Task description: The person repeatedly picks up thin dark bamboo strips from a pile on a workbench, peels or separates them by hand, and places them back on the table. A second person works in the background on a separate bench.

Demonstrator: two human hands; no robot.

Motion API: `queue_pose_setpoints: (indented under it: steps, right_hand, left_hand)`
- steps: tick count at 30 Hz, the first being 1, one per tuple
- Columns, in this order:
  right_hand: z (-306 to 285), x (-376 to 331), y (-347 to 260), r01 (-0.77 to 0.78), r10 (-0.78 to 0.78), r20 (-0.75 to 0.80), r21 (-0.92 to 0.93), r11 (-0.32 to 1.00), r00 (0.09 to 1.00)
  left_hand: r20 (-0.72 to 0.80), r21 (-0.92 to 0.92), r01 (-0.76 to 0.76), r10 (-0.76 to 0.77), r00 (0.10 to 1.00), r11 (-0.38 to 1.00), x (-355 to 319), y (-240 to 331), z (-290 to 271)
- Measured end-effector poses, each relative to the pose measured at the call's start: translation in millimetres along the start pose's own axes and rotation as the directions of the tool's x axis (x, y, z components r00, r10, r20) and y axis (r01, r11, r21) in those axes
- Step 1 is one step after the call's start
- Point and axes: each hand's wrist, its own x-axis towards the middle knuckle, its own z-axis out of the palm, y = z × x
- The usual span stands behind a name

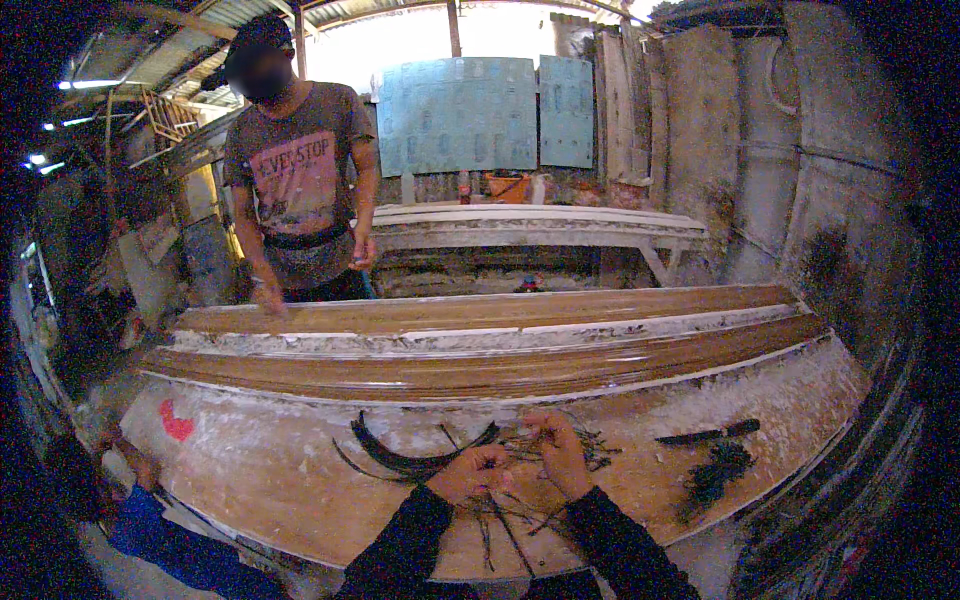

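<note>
Pinching thin fibres [520, 445], both hands [470, 472] near red mark [176, 423].

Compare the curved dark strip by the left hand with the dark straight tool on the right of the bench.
The curved strip bends in a long arc; the straight tool lies flat and nearly level. The strip lies close to the left hand, while the tool lies well away from both hands, beyond the right hand. The strip is longer and thinner; the tool is shorter and thicker. Both are dark and rest on the dusty bench top.
</note>
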Motion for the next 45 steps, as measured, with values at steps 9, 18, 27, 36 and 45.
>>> queue_pose_setpoints:
  steps: [9,18,27,36,45]
  right_hand:
    - [-5,-5,-27,0.050,-0.024,0.297,-0.080,0.996,0.954]
    - [4,-10,-62,-0.222,0.095,0.668,0.108,0.969,0.738]
    - [-6,-10,-54,-0.258,0.150,0.587,0.103,0.961,0.796]
    - [0,-7,-44,-0.097,0.091,0.141,0.033,0.995,0.986]
    - [-10,2,-15,0.042,-0.088,-0.089,-0.421,0.906,0.992]
  left_hand:
    - [-0.718,0.176,0.006,0.125,0.684,0.984,3,-8,-28]
    - [-0.738,0.259,0.019,0.186,0.648,0.966,2,2,-19]
    - [-0.599,0.230,0.083,0.074,0.797,0.970,0,6,-8]
    - [-0.350,0.364,-0.139,0.273,0.896,0.921,2,-5,-4]
    - [0.188,0.174,-0.405,0.374,0.908,0.898,8,0,25]
